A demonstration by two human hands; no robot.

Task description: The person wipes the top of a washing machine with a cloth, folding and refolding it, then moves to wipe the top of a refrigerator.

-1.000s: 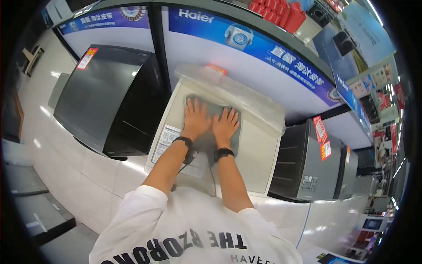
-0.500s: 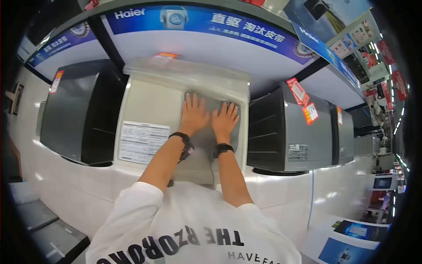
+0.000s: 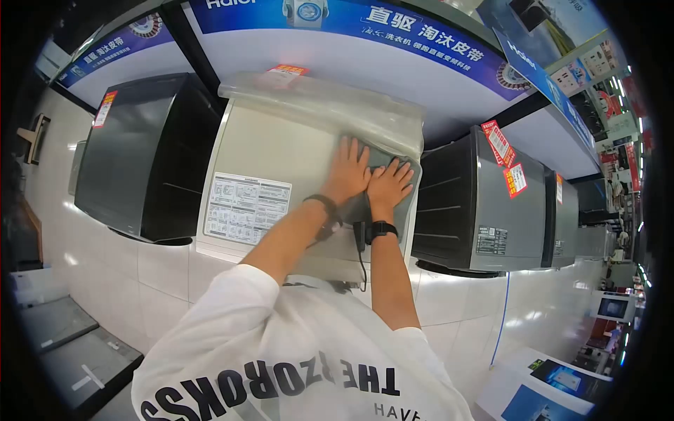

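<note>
the grey cloth [image 3: 405, 214] has shifted along the top of the pale machine [image 3: 302, 154]. a second ago it lies nearer the middle; now it is at the right end, as the person faces it, and reaches about to the right edge. both hands have gone with it. the left hand [image 3: 347, 172] and right hand [image 3: 388, 191] have also drawn together: the gap between them a second ago is gone, and the left fingers now sit right beside the right thumb.

the fingers of each hand are wide and straight, palms down on the cloth; neither hand grips it. the two seem to work as a pair, and the shift appears to have taken the cloth about as far right as the top allows. how hard they press, the person's view cannot tell.

the printed label [image 3: 249, 207] shows whole on the left half, well apart from the cloth. behind the hands, the clear cover [image 3: 323, 105] lies bunched along the back edge. a black plug [image 3: 360, 235] with a cord hangs between the wrists; what it joins to is hidden.
</note>
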